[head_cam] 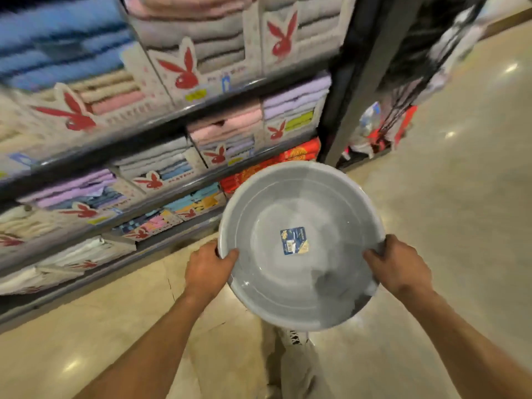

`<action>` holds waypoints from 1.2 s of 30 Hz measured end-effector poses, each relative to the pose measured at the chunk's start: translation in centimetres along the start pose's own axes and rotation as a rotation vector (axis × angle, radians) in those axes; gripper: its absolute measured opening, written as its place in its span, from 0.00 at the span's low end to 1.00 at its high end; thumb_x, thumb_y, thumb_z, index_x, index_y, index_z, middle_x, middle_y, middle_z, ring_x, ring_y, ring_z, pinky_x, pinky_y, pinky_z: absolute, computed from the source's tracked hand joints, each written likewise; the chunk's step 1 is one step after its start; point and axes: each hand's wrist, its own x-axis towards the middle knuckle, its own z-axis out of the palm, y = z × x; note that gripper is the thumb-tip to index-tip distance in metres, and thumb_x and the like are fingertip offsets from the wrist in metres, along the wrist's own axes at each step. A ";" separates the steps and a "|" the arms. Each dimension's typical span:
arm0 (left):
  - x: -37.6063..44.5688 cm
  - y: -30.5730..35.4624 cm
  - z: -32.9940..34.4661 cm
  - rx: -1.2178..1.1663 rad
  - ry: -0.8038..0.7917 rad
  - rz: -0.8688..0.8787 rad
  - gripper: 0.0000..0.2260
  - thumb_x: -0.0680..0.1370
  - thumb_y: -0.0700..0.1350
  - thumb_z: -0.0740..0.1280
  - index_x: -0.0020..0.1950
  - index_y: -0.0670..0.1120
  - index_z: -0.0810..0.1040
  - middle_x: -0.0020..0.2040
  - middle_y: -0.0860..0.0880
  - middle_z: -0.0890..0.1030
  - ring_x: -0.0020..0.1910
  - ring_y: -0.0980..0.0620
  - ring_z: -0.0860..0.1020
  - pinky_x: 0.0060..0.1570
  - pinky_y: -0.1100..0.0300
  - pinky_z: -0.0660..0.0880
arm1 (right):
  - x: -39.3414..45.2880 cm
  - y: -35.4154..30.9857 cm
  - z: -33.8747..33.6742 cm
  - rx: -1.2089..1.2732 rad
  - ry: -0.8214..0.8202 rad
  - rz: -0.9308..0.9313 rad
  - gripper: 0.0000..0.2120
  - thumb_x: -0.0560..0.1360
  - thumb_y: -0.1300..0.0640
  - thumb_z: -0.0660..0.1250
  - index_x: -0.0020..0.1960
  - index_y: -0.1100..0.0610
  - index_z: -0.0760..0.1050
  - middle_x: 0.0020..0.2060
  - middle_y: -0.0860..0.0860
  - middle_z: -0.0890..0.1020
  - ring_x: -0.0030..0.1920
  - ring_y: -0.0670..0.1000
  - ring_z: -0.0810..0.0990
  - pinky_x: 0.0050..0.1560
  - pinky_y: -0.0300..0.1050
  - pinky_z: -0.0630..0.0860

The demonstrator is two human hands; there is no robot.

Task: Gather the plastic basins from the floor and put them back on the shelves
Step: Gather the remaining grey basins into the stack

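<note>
both hands on the grey basin (299,246) here, and it's up in the air, carried in front of the body above the beige floor (460,197). left hand (208,267) grips the rim on the near-left side, thumb hooked over the edge and inside the bowl, the other fingers tucked under and out of sight. right hand (398,266) takes the opposite rim, thumb lying over the lip, the rest of its fingers wrapped beneath. the basin tilts toward the camera, open side up, a blue label (294,241) stuck in the middle of its bottom. to the left, just beside the basin, stand the shelves (161,116), packed with folded towels (224,129) in pink, lilac, grey and blue behind rabbit-logo cards. a trouser leg (296,367) shows below the basin. the frame is blurred on the shelf side.
</note>
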 end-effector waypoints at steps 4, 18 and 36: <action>-7.8 11.5 -3.1 0.064 -0.101 0.219 0.08 0.73 0.57 0.68 0.49 0.58 0.77 0.39 0.55 0.82 0.38 0.51 0.81 0.40 0.55 0.79 | -10.7 6.7 -10.1 0.180 0.146 0.178 0.10 0.71 0.47 0.65 0.42 0.53 0.70 0.28 0.44 0.76 0.30 0.47 0.72 0.28 0.43 0.63; -52.9 41.4 16.8 0.431 -0.620 1.091 0.15 0.65 0.59 0.64 0.40 0.49 0.80 0.33 0.50 0.81 0.36 0.44 0.81 0.36 0.56 0.74 | -56.7 43.4 -23.9 0.536 0.606 0.994 0.13 0.70 0.43 0.66 0.46 0.52 0.72 0.41 0.54 0.78 0.35 0.54 0.71 0.31 0.44 0.64; -105.5 32.6 45.2 0.764 -1.332 1.770 0.21 0.66 0.62 0.61 0.42 0.45 0.79 0.36 0.44 0.80 0.41 0.39 0.77 0.39 0.53 0.69 | -100.6 60.7 -10.2 0.739 0.708 1.883 0.15 0.73 0.45 0.63 0.49 0.56 0.75 0.44 0.55 0.81 0.43 0.59 0.79 0.42 0.51 0.78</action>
